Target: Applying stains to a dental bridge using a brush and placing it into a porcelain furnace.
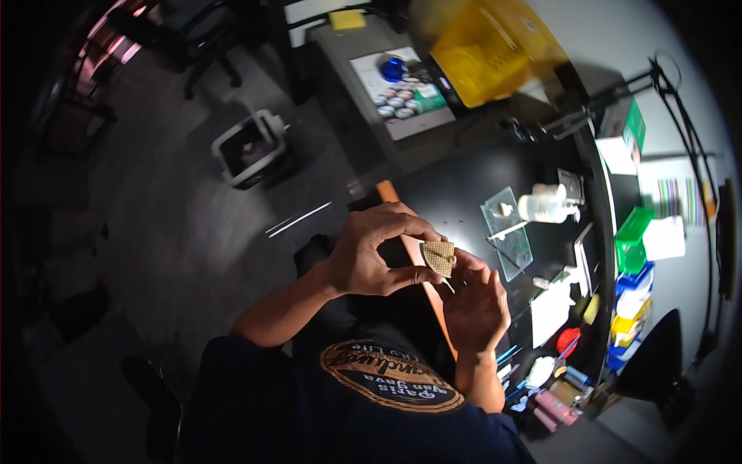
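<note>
A person seated at a dark work surface (464, 193) holds a small tan mesh piece (439, 257) between both hands, raised above the lap near the surface's orange front edge (390, 193). The left hand (375, 251) curls over it, thumb and forefinger pinched narrowly on its left edge; the right hand (475, 301) sits just beneath and to the right, fingers loosely bent, fingertips touching the piece's lower right side. The piece looks thin, light and somewhat flexible, with a woven or gridded face; it probably bends or frays if squeezed, so the edges seem the safest place to take hold, as both hands do here. On the surface beyond the hands lie a clear plastic sheet (508, 232) with a thin rod across it, a white squeeze bottle (547, 206) on its side, and white paper (550, 309). Green, blue and yellow bins (635, 278) stack along the right edge, a yellow container (495, 50) stands farther back, and a grey and white box (251, 147) rests on the floor to the left.
</note>
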Demonstrator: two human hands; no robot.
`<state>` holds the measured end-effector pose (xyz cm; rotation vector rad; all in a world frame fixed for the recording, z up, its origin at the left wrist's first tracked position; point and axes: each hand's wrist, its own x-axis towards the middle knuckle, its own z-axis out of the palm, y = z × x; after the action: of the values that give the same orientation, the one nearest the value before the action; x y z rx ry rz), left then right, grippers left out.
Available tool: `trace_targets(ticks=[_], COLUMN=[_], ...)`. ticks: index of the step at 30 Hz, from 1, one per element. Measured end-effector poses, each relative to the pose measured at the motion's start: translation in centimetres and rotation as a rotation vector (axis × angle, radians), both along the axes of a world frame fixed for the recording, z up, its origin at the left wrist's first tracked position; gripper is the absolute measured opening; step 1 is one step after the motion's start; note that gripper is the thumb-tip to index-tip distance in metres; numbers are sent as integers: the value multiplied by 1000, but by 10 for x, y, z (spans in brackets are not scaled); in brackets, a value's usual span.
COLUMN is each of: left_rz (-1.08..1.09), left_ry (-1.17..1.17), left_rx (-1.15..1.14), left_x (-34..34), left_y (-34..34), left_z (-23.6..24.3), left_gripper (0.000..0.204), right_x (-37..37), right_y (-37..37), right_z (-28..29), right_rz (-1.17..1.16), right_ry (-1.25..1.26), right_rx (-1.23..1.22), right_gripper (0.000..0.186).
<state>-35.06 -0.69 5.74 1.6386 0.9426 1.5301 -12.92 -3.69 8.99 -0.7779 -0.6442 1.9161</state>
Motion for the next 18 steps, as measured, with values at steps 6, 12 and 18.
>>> trace_targets(ticks=[6,12,18], left_rz=[296,476,682], left_ry=[-5,116,69], left_rx=[-45,-88,-151], left_x=[-109,-226,-321], left_y=[-59,-130,-177], left_z=[76,144,179], left_gripper=[45,49,44], right_x=[-121,-264,-389], right_y=[16,5,-11], right_z=[55,114,135], right_rz=[388,677,858], right_ry=[165,171,208], right_rx=[-118,-188,-180], right_gripper=[54,58,60])
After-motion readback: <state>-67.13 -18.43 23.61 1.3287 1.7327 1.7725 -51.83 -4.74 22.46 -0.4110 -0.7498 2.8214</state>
